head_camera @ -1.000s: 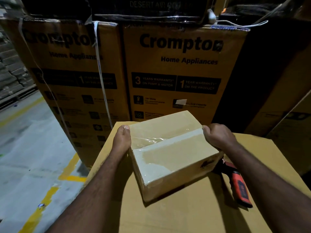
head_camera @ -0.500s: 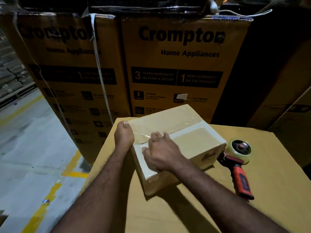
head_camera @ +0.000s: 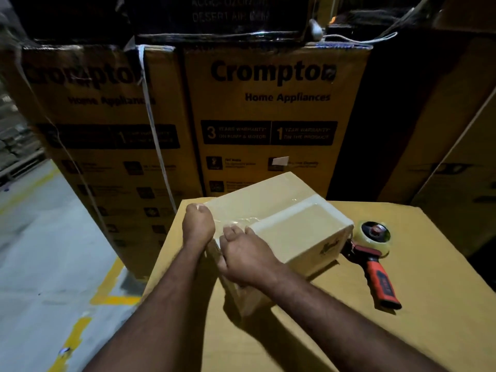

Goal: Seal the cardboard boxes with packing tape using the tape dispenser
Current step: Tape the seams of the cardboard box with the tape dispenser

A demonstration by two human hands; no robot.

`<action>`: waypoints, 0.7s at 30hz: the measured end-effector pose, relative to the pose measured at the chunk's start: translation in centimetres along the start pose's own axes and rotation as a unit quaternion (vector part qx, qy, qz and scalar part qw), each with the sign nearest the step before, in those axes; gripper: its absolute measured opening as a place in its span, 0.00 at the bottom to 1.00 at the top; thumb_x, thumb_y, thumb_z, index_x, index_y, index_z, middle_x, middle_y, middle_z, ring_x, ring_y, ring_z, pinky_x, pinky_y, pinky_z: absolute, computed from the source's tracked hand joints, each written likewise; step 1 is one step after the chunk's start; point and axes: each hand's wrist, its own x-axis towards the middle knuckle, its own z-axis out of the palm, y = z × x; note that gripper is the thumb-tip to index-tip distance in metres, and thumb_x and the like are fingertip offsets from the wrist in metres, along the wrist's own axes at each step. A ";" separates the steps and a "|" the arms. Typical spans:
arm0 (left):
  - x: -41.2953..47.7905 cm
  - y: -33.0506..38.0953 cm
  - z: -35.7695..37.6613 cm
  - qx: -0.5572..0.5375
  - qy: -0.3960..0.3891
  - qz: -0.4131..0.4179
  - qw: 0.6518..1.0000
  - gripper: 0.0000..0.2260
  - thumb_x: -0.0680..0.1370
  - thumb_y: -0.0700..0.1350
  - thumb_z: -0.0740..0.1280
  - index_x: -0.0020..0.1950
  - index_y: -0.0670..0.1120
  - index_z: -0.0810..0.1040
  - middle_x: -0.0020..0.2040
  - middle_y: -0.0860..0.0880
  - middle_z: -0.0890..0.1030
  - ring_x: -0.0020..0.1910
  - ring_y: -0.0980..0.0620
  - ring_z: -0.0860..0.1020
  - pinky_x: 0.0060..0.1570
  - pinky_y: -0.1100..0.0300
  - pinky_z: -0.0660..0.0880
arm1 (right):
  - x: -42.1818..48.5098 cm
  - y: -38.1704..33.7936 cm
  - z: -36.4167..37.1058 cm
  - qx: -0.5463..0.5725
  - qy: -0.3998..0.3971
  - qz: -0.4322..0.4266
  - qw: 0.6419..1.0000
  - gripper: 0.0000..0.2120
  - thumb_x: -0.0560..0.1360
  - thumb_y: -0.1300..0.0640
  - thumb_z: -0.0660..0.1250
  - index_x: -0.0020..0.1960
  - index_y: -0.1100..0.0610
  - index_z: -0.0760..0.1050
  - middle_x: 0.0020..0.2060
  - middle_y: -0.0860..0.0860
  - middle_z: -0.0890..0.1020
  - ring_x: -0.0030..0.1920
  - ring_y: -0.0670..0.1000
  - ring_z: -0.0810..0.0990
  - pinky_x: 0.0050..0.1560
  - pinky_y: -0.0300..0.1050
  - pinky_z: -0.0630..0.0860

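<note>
A small cardboard box (head_camera: 298,226) lies tilted on a large flat carton (head_camera: 418,334) that serves as the work surface. Clear packing tape (head_camera: 243,218) runs across its top seam, wrinkled near the left end. My left hand (head_camera: 198,228) grips the box's far-left corner, thumb on top. My right hand (head_camera: 245,260) presses flat on the near-left end of the box, fingers straight over the tape and the edge. The tape dispenser (head_camera: 375,245), with a red and black handle and a clear roll, lies on the carton just right of the box; no hand holds it.
Tall printed "Crompton" cartons (head_camera: 271,116) stand stacked right behind the work surface, one bound with a white strap (head_camera: 153,124). Dark cartons rise at the right. Grey concrete floor (head_camera: 48,259) with yellow lines drops away to the left of the carton's edge.
My right hand left the box's right edge, crossed to the left end and now presses lower over the near-left corner. This uncovered the dispenser. My left hand stayed at the corner.
</note>
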 end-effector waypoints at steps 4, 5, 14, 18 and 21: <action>-1.4 -1.9 -2.0 -0.035 0.056 -0.037 0.997 0.16 0.85 0.52 0.57 0.58 0.41 0.76 0.43 0.46 0.78 0.37 0.48 0.75 0.32 0.58 0.66 | -1.1 0.9 -0.6 -0.008 0.001 -0.001 1.000 0.21 0.80 0.52 0.60 0.71 0.56 0.71 0.75 0.54 0.68 0.75 0.55 0.64 0.75 0.64 0.56; -2.1 -2.5 -2.8 -0.038 0.067 -0.030 0.997 0.16 0.84 0.52 0.58 0.55 0.40 0.76 0.41 0.45 0.77 0.35 0.49 0.74 0.31 0.58 0.64 | -1.7 1.4 -0.8 -0.012 0.005 0.008 1.000 0.19 0.79 0.53 0.62 0.70 0.53 0.73 0.73 0.52 0.71 0.73 0.55 0.66 0.74 0.65 0.57; -5.0 -2.9 -4.8 -0.074 -0.108 0.029 0.991 0.18 0.83 0.60 0.61 0.56 0.46 0.78 0.46 0.48 0.78 0.44 0.49 0.76 0.40 0.56 0.72 | -5.0 6.9 2.2 0.273 0.152 0.398 0.863 0.36 0.72 0.36 0.65 0.75 0.51 0.63 0.74 0.55 0.66 0.69 0.59 0.70 0.60 0.55 0.77; -5.7 -2.4 -4.4 -0.128 -0.134 0.002 0.983 0.20 0.84 0.58 0.61 0.66 0.45 0.77 0.55 0.45 0.81 0.52 0.46 0.79 0.51 0.51 0.78 | -5.3 7.8 2.2 0.560 0.146 0.395 0.714 0.24 0.68 0.40 0.74 0.58 0.53 0.78 0.56 0.50 0.84 0.53 0.53 0.83 0.56 0.57 0.81; -6.6 -1.6 -5.1 -0.152 -0.121 0.021 0.981 0.17 0.85 0.55 0.60 0.65 0.44 0.78 0.54 0.45 0.82 0.50 0.46 0.80 0.49 0.52 0.78 | -6.6 7.4 1.3 0.602 0.173 0.351 0.696 0.26 0.66 0.40 0.73 0.58 0.54 0.80 0.53 0.48 0.86 0.51 0.52 0.85 0.54 0.56 0.82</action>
